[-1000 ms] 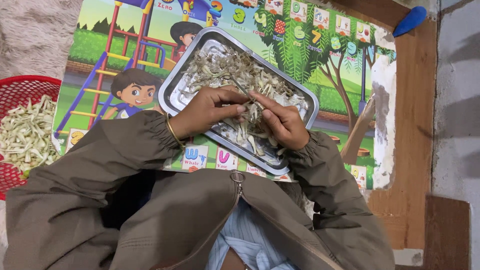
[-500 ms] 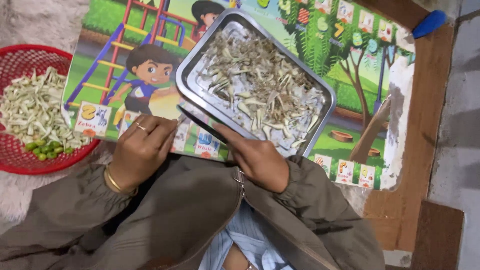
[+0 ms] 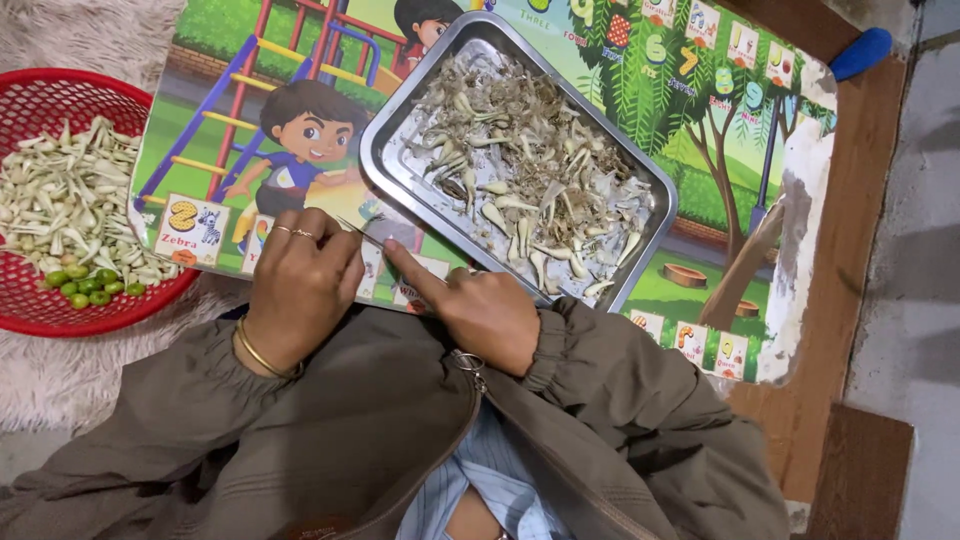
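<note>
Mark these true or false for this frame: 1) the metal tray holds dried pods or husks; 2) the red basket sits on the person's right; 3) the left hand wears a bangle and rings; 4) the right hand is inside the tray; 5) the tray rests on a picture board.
1) The metal tray holds pale dried pods or husks: true.
2) False: the red basket sits on the person's left.
3) The left hand wears a gold bangle and rings: true.
4) False: the right hand is outside the tray, at its near edge, forefinger stretched toward the left hand.
5) The tray rests on a colourful cartoon picture board: true.
</note>
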